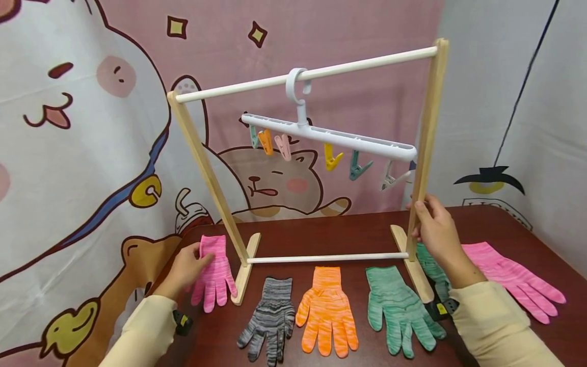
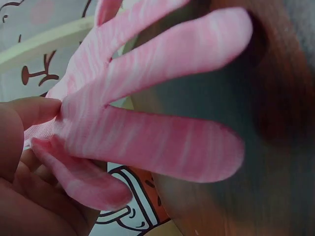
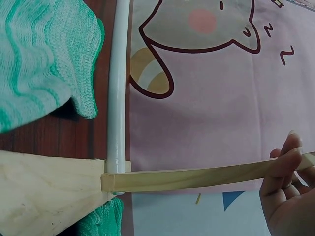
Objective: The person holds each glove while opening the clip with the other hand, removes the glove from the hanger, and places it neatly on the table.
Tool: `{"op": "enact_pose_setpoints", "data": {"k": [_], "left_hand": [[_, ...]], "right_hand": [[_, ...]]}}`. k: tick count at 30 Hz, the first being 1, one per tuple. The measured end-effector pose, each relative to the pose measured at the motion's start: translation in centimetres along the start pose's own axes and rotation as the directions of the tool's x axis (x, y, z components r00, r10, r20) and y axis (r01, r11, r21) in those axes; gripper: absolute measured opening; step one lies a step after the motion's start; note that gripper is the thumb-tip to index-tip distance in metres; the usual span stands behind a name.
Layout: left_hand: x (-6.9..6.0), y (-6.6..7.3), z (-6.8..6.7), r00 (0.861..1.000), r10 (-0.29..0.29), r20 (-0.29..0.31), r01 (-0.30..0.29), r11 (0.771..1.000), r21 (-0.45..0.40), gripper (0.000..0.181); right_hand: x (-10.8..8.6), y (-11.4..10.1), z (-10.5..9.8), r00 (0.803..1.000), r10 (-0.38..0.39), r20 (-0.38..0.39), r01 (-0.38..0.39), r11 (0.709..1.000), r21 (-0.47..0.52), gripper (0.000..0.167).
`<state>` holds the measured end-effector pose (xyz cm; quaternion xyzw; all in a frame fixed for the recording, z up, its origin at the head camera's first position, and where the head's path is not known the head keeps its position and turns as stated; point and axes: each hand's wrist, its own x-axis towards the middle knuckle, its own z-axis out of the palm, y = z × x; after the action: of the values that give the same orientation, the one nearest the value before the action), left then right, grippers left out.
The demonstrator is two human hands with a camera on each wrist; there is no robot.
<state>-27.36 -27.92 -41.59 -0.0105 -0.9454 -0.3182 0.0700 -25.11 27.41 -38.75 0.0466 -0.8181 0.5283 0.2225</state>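
A pink knit glove (image 1: 214, 275) is pinched near its cuff by my left hand (image 1: 187, 269), left of the rack, with its fingers pointing down. In the left wrist view the thumb presses on the palm side of the pink glove (image 2: 118, 103). My right hand (image 1: 437, 227) grips the right wooden post (image 1: 428, 132) of the rack low down; the right wrist view shows fingers around that post (image 3: 197, 179). From the rack's top bar (image 1: 367, 62) hangs a white hanger (image 1: 330, 135), tilted, with several coloured clips such as a yellow clip (image 1: 332, 158).
A grey glove (image 1: 270, 318), an orange glove (image 1: 327, 311) and a green glove (image 1: 401, 306) lie along the front of the dark table (image 1: 348, 234). Right of the rack lie another green glove (image 1: 431, 267) and a second pink glove (image 1: 513, 280). A patterned cloth (image 1: 367, 112) hangs behind.
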Motion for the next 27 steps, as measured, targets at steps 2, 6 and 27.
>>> {"op": "enact_pose_setpoints", "data": {"k": [2,6,27], "left_hand": [[0.2,-0.2,0.1,1.000,-0.005,0.011,0.005,1.000,0.002,0.030],[0.6,-0.7,-0.1,1.000,-0.015,0.015,0.015,1.000,0.010,0.030],[2.3,-2.5,1.6,0.998,-0.049,0.046,0.044,0.992,0.115,0.037]], "right_hand": [[0.0,0.0,0.1,1.000,0.007,0.006,-0.008,1.000,0.006,0.050],[0.1,0.1,0.4,0.999,0.020,0.031,-0.020,0.999,0.027,0.051],[-0.1,0.4,0.4,0.999,0.035,-0.006,-0.035,0.999,0.015,0.051]]}}
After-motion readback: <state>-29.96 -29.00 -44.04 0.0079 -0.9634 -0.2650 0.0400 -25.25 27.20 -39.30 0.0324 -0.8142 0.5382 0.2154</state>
